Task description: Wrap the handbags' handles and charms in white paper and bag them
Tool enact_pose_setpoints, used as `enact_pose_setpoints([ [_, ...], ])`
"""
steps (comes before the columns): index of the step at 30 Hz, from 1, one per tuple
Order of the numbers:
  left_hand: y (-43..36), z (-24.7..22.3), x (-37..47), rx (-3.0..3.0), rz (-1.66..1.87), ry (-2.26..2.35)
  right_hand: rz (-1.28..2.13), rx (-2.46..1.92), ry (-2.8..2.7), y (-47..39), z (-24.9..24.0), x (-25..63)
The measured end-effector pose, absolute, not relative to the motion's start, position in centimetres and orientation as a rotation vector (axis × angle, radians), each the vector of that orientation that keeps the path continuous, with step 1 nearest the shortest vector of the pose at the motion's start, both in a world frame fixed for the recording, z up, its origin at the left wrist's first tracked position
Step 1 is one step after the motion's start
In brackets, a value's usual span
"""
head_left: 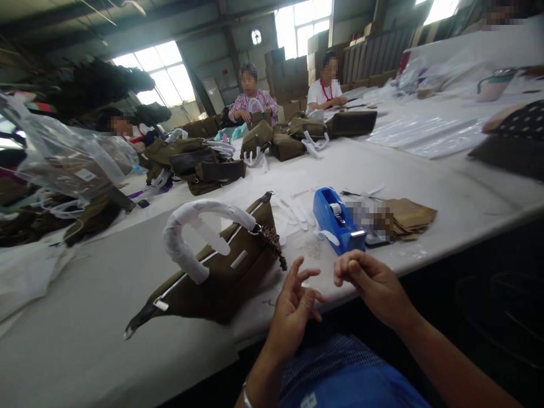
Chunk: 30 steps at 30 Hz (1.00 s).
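Observation:
My left hand (294, 303) is raised over the table's front edge, its fingers apart and holding nothing. To its right my right hand (374, 283) has its fingers curled together in a pinch; what they hold, if anything, is too small to tell. An olive-green handbag (229, 277) lies left of my left hand, its handle (181, 235) wrapped in white and standing up. A leopard-print ribbon (270, 238) hangs at the bag's ring. Just beyond my right hand stands a blue tape dispenser (340, 221).
Brown paper pieces (410, 216) lie right of the dispenser, white strips (297, 212) left of it. Farther back are several olive bags (287, 144), clear plastic sheets (425, 135) and a plastic-wrapped bundle (80, 170). Several people sit across the white table (348, 164).

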<state>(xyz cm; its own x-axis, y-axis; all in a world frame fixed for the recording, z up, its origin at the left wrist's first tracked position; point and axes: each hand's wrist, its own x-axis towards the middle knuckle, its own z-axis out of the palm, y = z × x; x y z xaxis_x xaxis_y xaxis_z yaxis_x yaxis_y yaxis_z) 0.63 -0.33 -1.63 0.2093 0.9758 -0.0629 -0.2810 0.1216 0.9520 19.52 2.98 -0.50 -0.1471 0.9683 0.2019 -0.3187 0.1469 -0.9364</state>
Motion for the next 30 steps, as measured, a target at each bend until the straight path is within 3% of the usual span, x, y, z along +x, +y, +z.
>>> enact_pose_setpoints([
  [7,-0.6,-1.4,0.2,0.812,1.216,0.934,1.355,-1.093,-1.617,1.9,-1.8,20.4],
  [12,-0.8,-2.3,0.4,1.147,0.977,1.103,0.693,-1.210,-1.836,1.4,-2.2,19.9],
  [15,-1.1,-2.7,1.4,1.388,0.835,1.206,0.560,-1.045,-1.921,1.0,-1.9,18.2],
  [21,-0.5,-1.3,0.7,1.498,0.890,1.303,0.859,-0.892,-1.696,2.5,-0.9,15.5],
  [27,1.4,0.8,-3.5,1.696,1.539,1.787,1.147,-0.925,-1.354,9.6,-0.2,12.2],
  [30,2.4,1.2,-4.9,1.741,1.607,1.864,1.190,-0.860,-1.354,11.5,-0.5,10.0],
])
